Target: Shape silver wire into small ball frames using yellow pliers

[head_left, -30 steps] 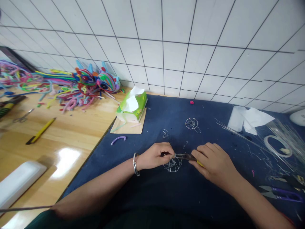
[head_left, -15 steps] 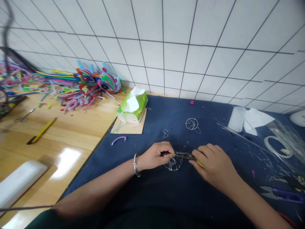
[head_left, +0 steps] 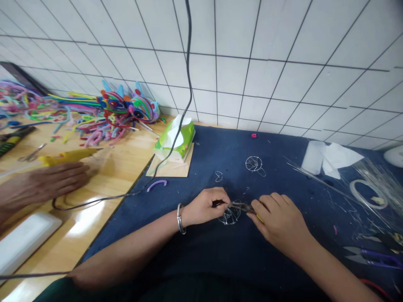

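From where I stood, the small round silver-wire frame was low over the dark blue cloth on the desk, between the worker's two hands; I couldn't tell whether it touched the cloth. The fingers of the left hand were pinched shut, apparently on the wire at its upper edge, and those of the right hand were curled closed around the dark-nosed, yellow-handled pliers. Whether the pliers' jaws had bitten onto wire, I couldn't make out. Their tips sat right beside the left fingertips, so a slip off the thin wire might have nipped skin, and too hard a twist might have bent the ring out of round or snapped a strand. To the left, a co-worker's hand was at a yellow glue gun, its black cable hanging in front of the green tissue pack; a tug there could have swept the cable against the left wrist and jolted the grip.
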Demonstrator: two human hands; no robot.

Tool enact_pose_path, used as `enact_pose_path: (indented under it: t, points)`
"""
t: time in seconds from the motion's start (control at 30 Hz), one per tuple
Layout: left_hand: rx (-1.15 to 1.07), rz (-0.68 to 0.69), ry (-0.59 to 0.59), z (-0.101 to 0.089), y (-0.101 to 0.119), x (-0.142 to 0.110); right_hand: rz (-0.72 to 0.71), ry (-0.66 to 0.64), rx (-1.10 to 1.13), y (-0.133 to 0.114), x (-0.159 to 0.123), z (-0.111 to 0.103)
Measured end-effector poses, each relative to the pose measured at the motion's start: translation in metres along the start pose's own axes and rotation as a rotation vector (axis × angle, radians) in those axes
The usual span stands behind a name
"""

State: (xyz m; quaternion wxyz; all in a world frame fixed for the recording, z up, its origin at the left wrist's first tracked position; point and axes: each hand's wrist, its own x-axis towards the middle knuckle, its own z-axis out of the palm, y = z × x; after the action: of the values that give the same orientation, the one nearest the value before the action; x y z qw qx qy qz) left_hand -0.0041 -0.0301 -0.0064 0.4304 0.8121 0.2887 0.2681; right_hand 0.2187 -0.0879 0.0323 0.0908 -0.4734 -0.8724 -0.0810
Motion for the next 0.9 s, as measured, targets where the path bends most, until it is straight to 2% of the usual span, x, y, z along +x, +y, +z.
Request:
enact_pose_path:
  t: [0.5,0.9]
  points:
    - [0.118,-0.009,0.008,0.0023,-0.0037,-0.0017,-0.031,-0.004,-0.062,-0.0029,-0.0011,0.0050]
    - [0.132,-0.038,0.076,0.0077,-0.0043,-0.0032,0.015,-0.009,-0.065,-0.0068,-0.0004,0.0045]
